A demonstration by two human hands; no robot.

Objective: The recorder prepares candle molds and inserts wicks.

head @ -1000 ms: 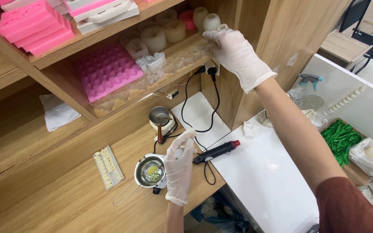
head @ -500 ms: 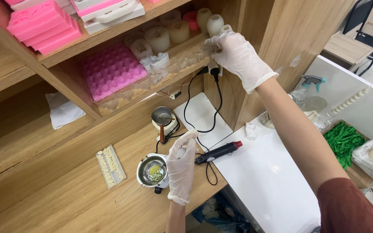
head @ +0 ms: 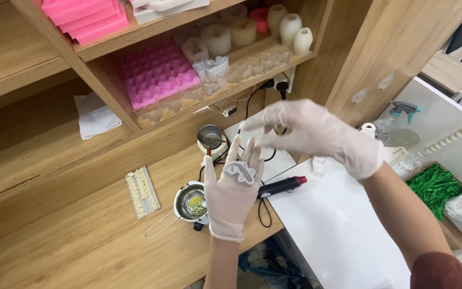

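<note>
A small clear scalloped mould piece (head: 240, 172) now lies on the upturned palm of the left hand (head: 234, 195), fingers spread flat and open, so it rests there rather than being pinched. Half a second ago that hand was closed around something small beside the pot; it has since turned palm-up and opened. The right hand (head: 316, 134) has come down from the shelf edge by the power plugs (head: 280, 84) and now hovers just above and beyond the left, fingers loosely spread, holding nothing that can be seen. As a judgement, the reach to the shelf is over and attention has shifted to the piece on the palm.

Just left of the left hand, near the front edge of the wooden counter (head: 81, 251), stands the small steel melting pot (head: 190, 203) with yellowish contents. To its right lies a black heat tool with a red tip (head: 280, 185), across the edge of the white counter (head: 338, 225). Behind stands a second small pot (head: 210, 137).
</note>
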